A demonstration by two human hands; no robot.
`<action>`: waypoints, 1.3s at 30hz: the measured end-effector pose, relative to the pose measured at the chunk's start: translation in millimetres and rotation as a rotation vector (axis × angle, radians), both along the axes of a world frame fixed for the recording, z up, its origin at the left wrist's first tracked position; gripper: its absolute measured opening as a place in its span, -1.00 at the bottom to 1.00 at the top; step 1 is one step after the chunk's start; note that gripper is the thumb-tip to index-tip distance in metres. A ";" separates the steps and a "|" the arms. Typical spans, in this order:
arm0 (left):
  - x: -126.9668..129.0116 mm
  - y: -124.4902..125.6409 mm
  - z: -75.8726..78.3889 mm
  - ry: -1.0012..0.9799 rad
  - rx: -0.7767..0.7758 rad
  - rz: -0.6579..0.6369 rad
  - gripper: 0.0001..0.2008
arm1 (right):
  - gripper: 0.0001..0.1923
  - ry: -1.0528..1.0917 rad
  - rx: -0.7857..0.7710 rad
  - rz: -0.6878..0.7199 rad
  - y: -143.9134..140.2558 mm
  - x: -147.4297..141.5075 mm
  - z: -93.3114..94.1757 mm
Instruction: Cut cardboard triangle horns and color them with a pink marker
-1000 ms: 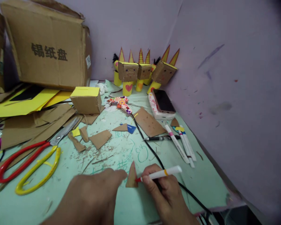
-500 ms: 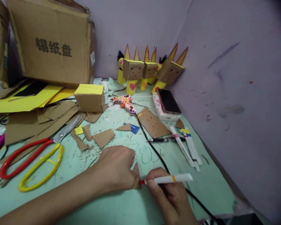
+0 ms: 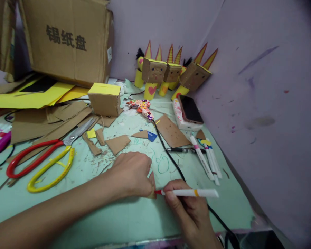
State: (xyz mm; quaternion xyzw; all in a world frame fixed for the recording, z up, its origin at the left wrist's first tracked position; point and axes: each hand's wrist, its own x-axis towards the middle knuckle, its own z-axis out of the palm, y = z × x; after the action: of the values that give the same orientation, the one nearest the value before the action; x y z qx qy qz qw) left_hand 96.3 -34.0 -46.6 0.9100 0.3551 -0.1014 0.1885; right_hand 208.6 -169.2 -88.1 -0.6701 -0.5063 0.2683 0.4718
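The left hand [image 3: 133,174] has slid in from the bottom edge toward mid-frame and now covers most of the cardboard triangle [image 3: 152,185], which stood clear a second ago. The right hand [image 3: 189,212] has levelled the marker [image 3: 190,193], red tip at the triangle's edge. The view has tipped down a little.

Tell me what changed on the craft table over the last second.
The left hand slid right and closed over the small cardboard triangle, now mostly hidden under its fingers. The right hand kept its grip on the white marker, red tip at the triangle's edge. Scissors, phone and cardboard figures stayed put.
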 end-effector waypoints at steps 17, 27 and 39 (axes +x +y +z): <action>0.9 0.8 1.0 0.014 0.007 -0.009 -0.76 | -0.73 0.031 -0.087 -0.054 -6.7 3.2 -5.0; -0.5 0.7 1.4 0.020 0.014 -0.011 -0.76 | -0.73 -0.002 -0.058 -0.066 -5.5 -2.7 2.6; 0.2 0.3 1.1 0.019 0.002 -0.009 -0.74 | -0.84 -0.012 -0.024 -0.142 -14.0 -7.9 0.4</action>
State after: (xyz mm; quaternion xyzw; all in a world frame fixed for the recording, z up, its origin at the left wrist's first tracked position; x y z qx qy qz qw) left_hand 96.5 -33.8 -45.5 0.9108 0.3529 -0.1105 0.1835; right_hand 200.7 -183.1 -87.7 -0.7116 -0.4570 0.2364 0.4784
